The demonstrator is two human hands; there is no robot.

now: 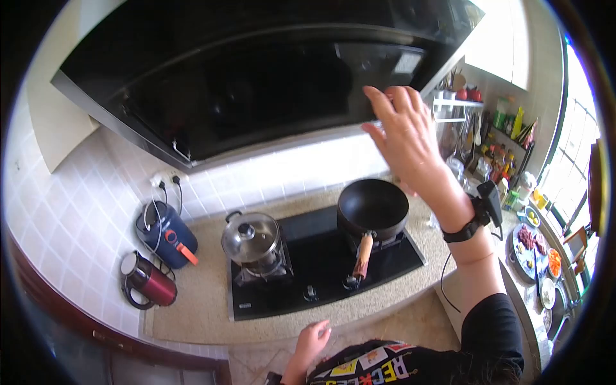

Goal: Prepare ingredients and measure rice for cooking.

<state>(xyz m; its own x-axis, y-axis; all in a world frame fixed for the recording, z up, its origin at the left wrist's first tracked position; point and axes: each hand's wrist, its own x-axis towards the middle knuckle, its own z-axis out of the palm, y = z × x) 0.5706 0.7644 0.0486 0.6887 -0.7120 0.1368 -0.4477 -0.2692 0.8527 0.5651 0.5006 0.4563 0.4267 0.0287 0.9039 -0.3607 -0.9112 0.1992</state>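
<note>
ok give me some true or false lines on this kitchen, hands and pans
1. The wok is empty. True.
2. The pot has no lid. False: a glass lid sits on it.
3. The right hand is up at the hood. True.
4. The left hand holds the wok handle. False: it is low by the counter edge, holding nothing.
5. The kettle stands on the stove. False: it is on the counter, left of the stove.

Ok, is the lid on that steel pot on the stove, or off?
On. The glass lid sits flat over the steel pot, knob up, at the left of the stove.
</note>
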